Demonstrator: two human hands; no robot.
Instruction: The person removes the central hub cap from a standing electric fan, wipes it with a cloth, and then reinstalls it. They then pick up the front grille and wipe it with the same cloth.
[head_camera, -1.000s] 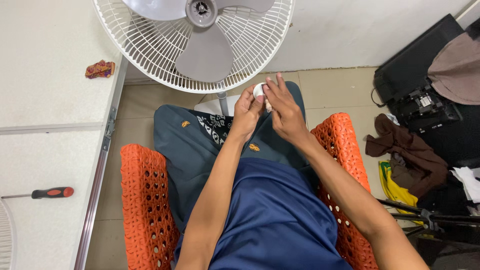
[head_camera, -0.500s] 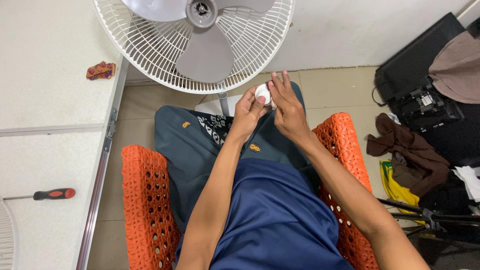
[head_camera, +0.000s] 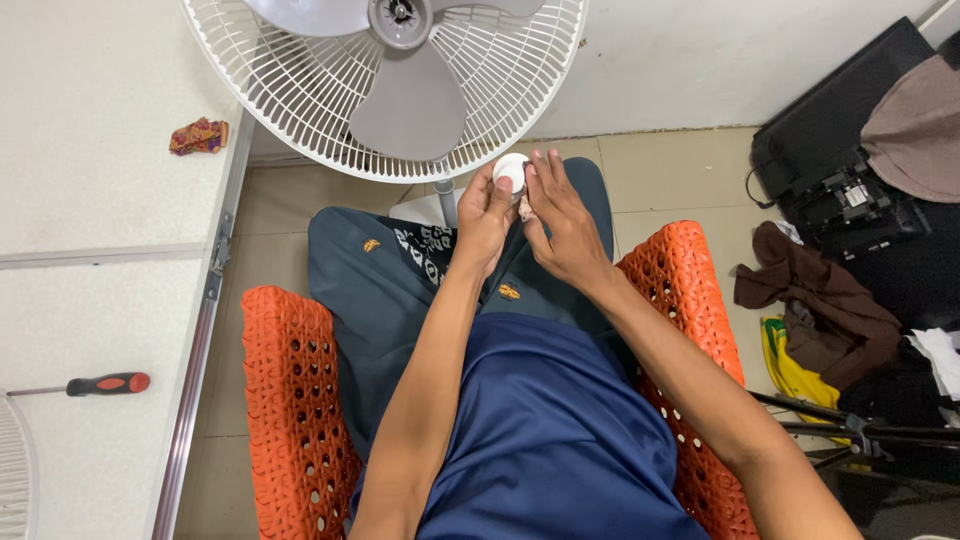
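Hands meet above the lap: left hand (head_camera: 487, 215) pinches a small white round cap (head_camera: 511, 172), right hand (head_camera: 560, 225) closes on it too, just below the fan guard (head_camera: 330, 100).

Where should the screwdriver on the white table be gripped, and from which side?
Grip the screwdriver by its fat red-and-black handle, coming down from above. It lies flat on the white table, handle end pointing toward the table's metal edge, thin shaft pointing away. The handle looks the thicker, easier part to hold, and nothing crowds it.
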